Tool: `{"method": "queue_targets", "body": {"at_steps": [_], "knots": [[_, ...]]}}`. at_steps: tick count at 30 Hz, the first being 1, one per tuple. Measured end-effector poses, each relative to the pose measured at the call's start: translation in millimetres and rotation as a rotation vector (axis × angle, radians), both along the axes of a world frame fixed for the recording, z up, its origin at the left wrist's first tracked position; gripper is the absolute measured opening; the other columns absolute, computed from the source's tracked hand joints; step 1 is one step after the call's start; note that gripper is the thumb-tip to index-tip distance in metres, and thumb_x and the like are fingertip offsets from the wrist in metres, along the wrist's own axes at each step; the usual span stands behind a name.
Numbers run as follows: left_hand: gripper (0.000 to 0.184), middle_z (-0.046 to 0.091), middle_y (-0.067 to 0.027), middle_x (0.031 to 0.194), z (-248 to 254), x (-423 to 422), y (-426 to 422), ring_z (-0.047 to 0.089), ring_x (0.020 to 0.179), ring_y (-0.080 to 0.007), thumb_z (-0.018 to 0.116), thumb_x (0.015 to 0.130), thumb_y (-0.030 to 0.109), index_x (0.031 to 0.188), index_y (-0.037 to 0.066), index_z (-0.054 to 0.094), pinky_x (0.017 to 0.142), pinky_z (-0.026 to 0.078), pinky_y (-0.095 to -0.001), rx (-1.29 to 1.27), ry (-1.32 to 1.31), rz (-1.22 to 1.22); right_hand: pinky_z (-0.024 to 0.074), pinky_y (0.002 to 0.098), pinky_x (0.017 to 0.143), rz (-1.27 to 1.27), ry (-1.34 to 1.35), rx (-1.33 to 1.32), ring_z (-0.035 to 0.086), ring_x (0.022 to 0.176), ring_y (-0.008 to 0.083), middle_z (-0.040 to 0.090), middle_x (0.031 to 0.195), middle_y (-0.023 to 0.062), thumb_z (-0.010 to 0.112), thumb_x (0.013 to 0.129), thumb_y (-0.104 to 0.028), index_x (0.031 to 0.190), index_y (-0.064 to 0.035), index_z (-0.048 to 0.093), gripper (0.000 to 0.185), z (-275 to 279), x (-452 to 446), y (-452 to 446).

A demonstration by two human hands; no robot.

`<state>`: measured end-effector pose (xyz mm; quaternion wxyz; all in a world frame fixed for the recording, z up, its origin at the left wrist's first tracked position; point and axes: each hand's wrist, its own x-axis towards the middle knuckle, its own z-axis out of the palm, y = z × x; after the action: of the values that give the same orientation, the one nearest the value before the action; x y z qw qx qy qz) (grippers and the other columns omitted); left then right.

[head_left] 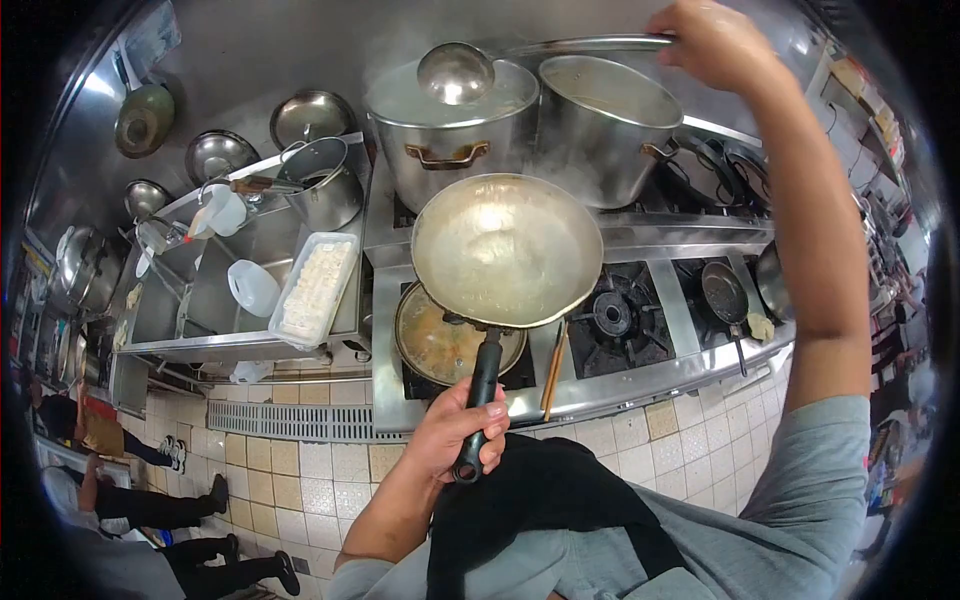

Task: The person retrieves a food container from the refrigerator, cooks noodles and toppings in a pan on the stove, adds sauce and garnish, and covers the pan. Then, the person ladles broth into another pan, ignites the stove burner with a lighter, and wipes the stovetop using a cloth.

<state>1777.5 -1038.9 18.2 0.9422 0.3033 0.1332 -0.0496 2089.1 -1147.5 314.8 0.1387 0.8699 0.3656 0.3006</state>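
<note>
My left hand is wrapped round the black handle of a wide frying pan. The pan is held up in front of the stockpots; its inside looks pale and shiny, and whether liquid lies in it is hard to tell. High at the right, my right hand grips the end of a long-handled metal ladle. The ladle's bowl hangs over the left stockpot, which steams. Beneath the frying pan, partly covered by it, a second pan with brownish contents sits on the stove.
Another stockpot stands at the back right. Chopsticks lie by a bare burner, with a small skillet farther right. To the left are a white tub and a smaller pot. Other people stand lower left.
</note>
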Motion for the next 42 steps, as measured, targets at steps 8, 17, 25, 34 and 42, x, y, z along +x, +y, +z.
{"method": "queue_targets", "body": {"at_steps": [8, 17, 25, 34, 42], "knots": [[0.023, 0.049, -0.0054, 0.07, -8.7, -12.9, 11.4, 0.053, 0.047, -0.0152, 0.06, 0.09, 0.01, 0.105, 0.007, 0.043, 0.04, 0.044, -0.0289, 0.031, 0.0, -0.024, 0.0557, 0.0426, 0.079, 0.057, 0.033, -0.065, 0.067, 0.095, 0.0334, 0.067, 0.103, 0.0191, 0.056, 0.079, -0.005, 0.095, -0.0007, 0.068, 0.02, -56.0, 37.2, 129.3], [0.024, 0.05, -0.0048, 0.07, -10.5, -9.2, 25.6, 0.053, 0.046, -0.0145, 0.061, 0.09, 0.011, 0.104, 0.007, 0.042, 0.04, 0.045, -0.0285, 0.059, 0.043, -0.037, 0.0472, 0.0385, 0.051, -0.155, 0.717, -0.105, 0.058, 0.055, 0.0229, 0.064, 0.071, 0.0114, 0.061, 0.078, -0.013, 0.086, -0.0026, 0.069, 0.015, -57.5, 84.3, 149.8], [0.025, 0.05, -0.0057, 0.072, -3.2, 9.7, 30.0, 0.053, 0.046, -0.0146, 0.062, 0.09, 0.012, 0.105, 0.006, 0.042, 0.039, 0.045, -0.029, 0.073, 0.026, -0.04, 0.0434, 0.0306, 0.04, -0.143, 0.967, 0.124, 0.05, 0.045, 0.0128, 0.06, 0.066, 0.0067, 0.058, 0.088, -0.015, 0.104, -0.0049, 0.064, 0.02, -24.8, 85.7, 74.2], [0.022, 0.049, -0.0048, 0.071, 18.6, 33.6, 21.8, 0.053, 0.045, -0.0147, 0.06, 0.09, 0.01, 0.105, 0.006, 0.044, 0.038, 0.044, -0.0291, 0.058, 0.005, -0.029, 0.0528, 0.0437, 0.073, -0.213, 1.185, 0.26, 0.067, 0.085, 0.0319, 0.07, 0.091, 0.0135, 0.07, 0.076, -0.019, 0.099, -0.0061, 0.071, 0.026, 21.7, 66.7, -32.5], [0.022, 0.049, -0.0053, 0.071, 28.1, 38.9, 15.4, 0.053, 0.046, -0.0147, 0.059, 0.09, 0.01, 0.106, 0.005, 0.044, 0.039, 0.044, -0.03, 0.087, 0.008, -0.02, 0.039, 0.0237, 0.04, 0.012, 0.713, 0.159, 0.05, 0.045, 0.0078, 0.056, 0.062, 0.003, 0.062, 0.08, -0.006, 0.105, 0.0022, 0.065, 0.026, 10.5, 27.9, -80.7]]}}
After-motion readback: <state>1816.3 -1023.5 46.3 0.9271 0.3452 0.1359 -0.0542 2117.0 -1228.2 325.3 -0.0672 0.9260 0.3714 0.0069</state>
